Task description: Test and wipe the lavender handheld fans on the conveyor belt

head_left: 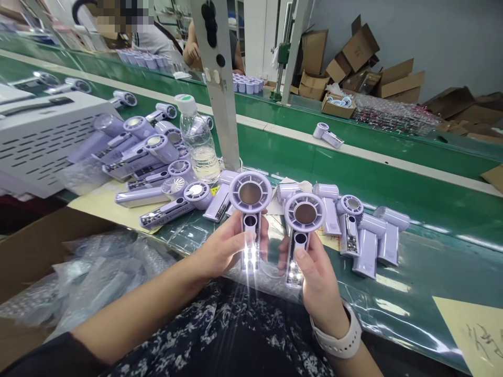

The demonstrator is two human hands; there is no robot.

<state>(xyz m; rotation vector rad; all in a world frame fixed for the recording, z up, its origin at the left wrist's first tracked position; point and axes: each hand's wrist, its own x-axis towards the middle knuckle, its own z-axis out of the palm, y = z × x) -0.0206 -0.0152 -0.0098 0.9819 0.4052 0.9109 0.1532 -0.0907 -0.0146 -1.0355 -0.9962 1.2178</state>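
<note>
My left hand (228, 243) is closed around the handle of a lilac handheld fan (250, 191), its round head upright and bright lights glowing on the handle. In my right hand (320, 280) is a second lilac handheld fan (304, 212), also lit, with my thumb pressed on its handle below the dark oval. The two fans are held side by side, apart from each other, above the bench edge. To the left lies a heap of similar fans (157, 149). Several more fans (367, 254) lie on the bench just beyond my right hand.
A clear bottle (198, 141) stands beside a metal post (222, 89). A vented white box (51, 141) is at left, above bubble-wrap bags (106, 272) in a carton. Beyond, one fan (328, 135) lies on the green conveyor (412, 162). People sit across the line.
</note>
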